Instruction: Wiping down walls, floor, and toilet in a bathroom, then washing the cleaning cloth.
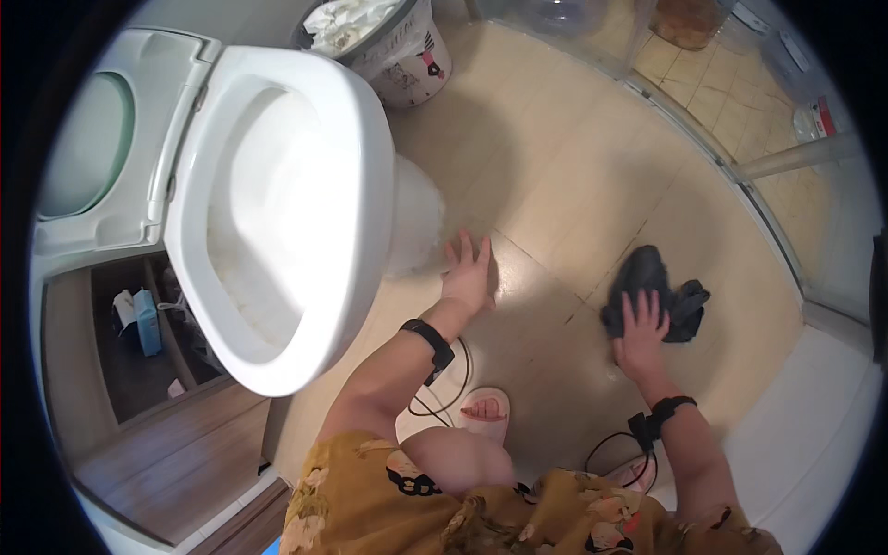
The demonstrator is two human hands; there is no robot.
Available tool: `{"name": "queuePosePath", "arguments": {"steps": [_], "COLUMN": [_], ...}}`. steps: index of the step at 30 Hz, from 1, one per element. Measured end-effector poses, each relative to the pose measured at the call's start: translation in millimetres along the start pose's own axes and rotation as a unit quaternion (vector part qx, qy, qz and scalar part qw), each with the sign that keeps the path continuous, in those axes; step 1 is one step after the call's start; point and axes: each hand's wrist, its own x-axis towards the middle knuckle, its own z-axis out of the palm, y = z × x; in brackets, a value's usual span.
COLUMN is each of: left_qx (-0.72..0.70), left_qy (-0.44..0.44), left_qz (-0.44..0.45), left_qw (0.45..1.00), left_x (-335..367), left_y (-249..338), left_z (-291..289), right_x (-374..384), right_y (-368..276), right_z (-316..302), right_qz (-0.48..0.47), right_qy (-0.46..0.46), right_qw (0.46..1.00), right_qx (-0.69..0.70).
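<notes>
My left hand (468, 280) rests on the beige floor close to the foot of the white toilet (347, 231), its fingers spread and nothing in it. Over to the right, my right hand (640, 344) lies with fingers outstretched on top of a dark grey cloth (645, 275). The cloth is bunched on the floor tiles, and one crumpled end sticks out to the right of my fingers. Black bands with cables are on both my wrists.
The toilet lid (88, 148) is raised. A lined waste bin (407, 60) holding crumpled tissue stands beyond the toilet. A curved glass shower edge (721, 157) bounds the right side. An open wooden cabinet (157, 453) is at lower left. My slippered foot (484, 409) is below my left hand.
</notes>
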Motion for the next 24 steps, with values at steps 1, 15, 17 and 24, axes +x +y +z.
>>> {"name": "queuePosePath", "arguments": {"steps": [1,15,17,24], "left_qx": [0.034,0.039,0.039,0.067], "left_qy": [-0.021,-0.024,-0.028,-0.006], "left_qz": [0.000,-0.009,-0.010,0.005], "left_qw": [0.999,0.999,0.999,0.998], "left_x": [2.7,3.2,1.4,10.6], "left_y": [-4.7,-4.2,-4.8,2.0], "left_z": [3.2,5.1,8.1,12.1], "right_x": [9.3,338.8,352.8,388.9], "right_y": [-6.6,-24.5,-0.6,-116.5], "right_z": [-1.4,-63.9,-71.5,-54.2], "right_qz": [-0.001,0.057,0.193,0.018], "right_qy": [-0.005,0.138,0.156,0.089], "right_qw": [1.000,0.989,0.966,0.996], "right_qx": [-0.004,-0.015,0.066,0.004]}}
